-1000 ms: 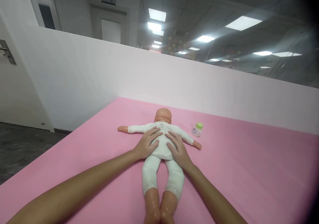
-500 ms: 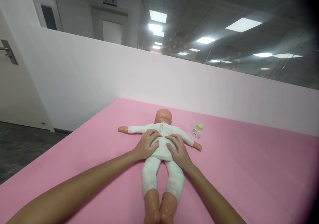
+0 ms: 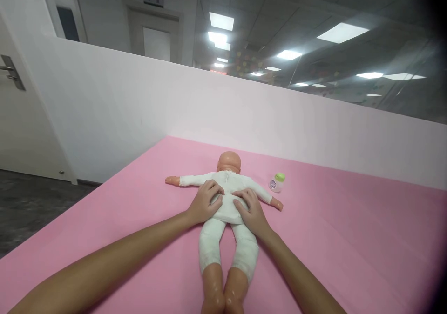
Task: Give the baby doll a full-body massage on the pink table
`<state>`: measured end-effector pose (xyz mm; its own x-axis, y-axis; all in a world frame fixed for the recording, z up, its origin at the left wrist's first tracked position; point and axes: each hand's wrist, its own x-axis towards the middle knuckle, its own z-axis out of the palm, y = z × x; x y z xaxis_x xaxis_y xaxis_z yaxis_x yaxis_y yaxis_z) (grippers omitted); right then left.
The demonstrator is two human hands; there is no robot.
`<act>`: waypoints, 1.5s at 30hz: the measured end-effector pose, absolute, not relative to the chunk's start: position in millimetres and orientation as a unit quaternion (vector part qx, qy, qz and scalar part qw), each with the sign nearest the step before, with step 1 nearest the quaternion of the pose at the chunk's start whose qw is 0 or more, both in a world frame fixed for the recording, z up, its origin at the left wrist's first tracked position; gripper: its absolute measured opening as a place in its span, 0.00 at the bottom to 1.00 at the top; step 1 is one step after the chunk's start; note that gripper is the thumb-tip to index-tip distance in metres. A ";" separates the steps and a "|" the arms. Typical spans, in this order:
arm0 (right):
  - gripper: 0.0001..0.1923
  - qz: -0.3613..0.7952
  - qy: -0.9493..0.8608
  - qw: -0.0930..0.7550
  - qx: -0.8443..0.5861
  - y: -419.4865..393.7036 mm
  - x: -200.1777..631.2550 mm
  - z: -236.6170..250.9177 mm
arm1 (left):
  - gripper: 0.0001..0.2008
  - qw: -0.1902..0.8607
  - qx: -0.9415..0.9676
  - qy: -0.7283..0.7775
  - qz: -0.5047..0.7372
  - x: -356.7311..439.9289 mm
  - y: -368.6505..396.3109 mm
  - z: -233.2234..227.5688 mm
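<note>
A baby doll (image 3: 228, 214) with a white cloth body lies stretched out on a pink surface, its arms spread and its bald head pointing away from me. The back of the head faces up, so it appears to be face down. My left hand (image 3: 206, 202) rests on the left side of the doll's back, fingers bent and a little apart. On the right side of the back lies my right hand (image 3: 249, 208), thumb spread from its bent fingers. Neither hand grasps anything. A small clear bottle (image 3: 277, 183) with a green cap stands beyond the doll's right-hand arm.
The pink tabletop (image 3: 331, 230) spreads out around the doll. A white low wall (image 3: 244, 109) borders its far side. To the left is a door (image 3: 28, 118) with a metal handle, above dark flooring (image 3: 31, 211). Ceiling lights (image 3: 342, 32) shine beyond the wall.
The fingers of my left hand have drawn in slightly and bent more on the doll's back. My right hand has barely shifted. The doll and bottle stay in place.
</note>
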<state>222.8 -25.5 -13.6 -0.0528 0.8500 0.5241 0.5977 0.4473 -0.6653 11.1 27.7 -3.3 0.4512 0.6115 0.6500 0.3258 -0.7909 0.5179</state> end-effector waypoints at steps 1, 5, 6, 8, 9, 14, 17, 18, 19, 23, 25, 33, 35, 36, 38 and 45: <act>0.12 0.137 -0.712 0.464 -0.508 -25.3 223.0 -14.5 | 0.07 0.162 0.837 0.279 0.442 11.0 27.8 -3.4; 0.13 0.135 -0.711 0.463 -0.512 -24.1 223.9 -18.7 | 0.09 0.160 0.839 0.274 0.443 10.5 29.0 -5.0; 0.13 0.134 -0.711 0.463 -0.512 -23.8 224.0 -19.4 | 0.10 0.158 0.839 0.274 0.443 10.5 29.5 -5.7; 0.14 0.134 -0.711 0.467 -0.508 -23.6 224.2 -20.1 | 0.12 0.153 0.841 0.275 0.441 10.3 30.4 -7.0; 0.14 0.136 -0.711 0.469 -0.506 -23.6 224.2 -20.2 | 0.13 0.151 0.842 0.276 0.439 10.2 30.7 -7.6; 0.18 0.153 -0.709 0.460 -0.511 -24.2 224.5 -20.3 | 0.15 0.142 0.846 0.275 0.435 9.9 31.6 -8.7; 0.20 0.157 -0.711 0.454 -0.514 -24.4 224.5 -20.6 | 0.18 0.132 0.846 0.277 0.436 9.7 32.3 -10.3; 0.21 0.158 -0.710 0.453 -0.515 -24.4 224.4 -20.8 | 0.19 0.128 0.845 0.280 0.437 9.6 32.9 -11.2; 0.22 0.161 -0.710 0.452 -0.516 -24.4 224.4 -21.0 | 0.20 0.124 0.845 0.282 0.437 9.6 33.6 -12.4; 0.23 0.164 -0.709 0.451 -0.517 -24.0 224.5 -22.1 | 0.24 0.116 0.847 0.288 0.431 9.3 37.3 -17.9; 0.23 0.158 -0.712 0.451 -0.514 -23.5 225.0 -22.7 | 0.25 0.117 0.848 0.290 0.428 9.2 38.6 -19.9; 0.22 0.149 -0.716 0.447 -0.515 -22.0 226.5 -23.9 | 0.21 0.128 0.845 0.278 0.438 9.2 37.0 -16.7; 0.22 0.150 -0.716 0.447 -0.515 -22.1 226.4 -24.0 | 0.21 0.130 0.846 0.276 0.438 9.3 36.4 -15.3; 0.22 0.152 -0.716 0.448 -0.514 -22.2 226.3 -23.9 | 0.21 0.130 0.846 0.276 0.438 9.4 36.1 -14.8; 0.21 0.155 -0.715 0.451 -0.512 -22.4 226.1 -23.6 | 0.20 0.133 0.846 0.277 0.437 9.3 35.5 -14.0; 0.19 0.146 -0.716 0.461 -0.503 -22.5 225.8 -22.6 | 0.18 0.150 0.846 0.282 0.428 8.9 31.9 -9.6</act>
<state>225.8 -22.5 -22.6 -0.0685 0.8553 0.5136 0.5857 0.4512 -0.6733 8.9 31.9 -9.6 0.4747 0.6047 0.6395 0.3481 -0.7964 0.4946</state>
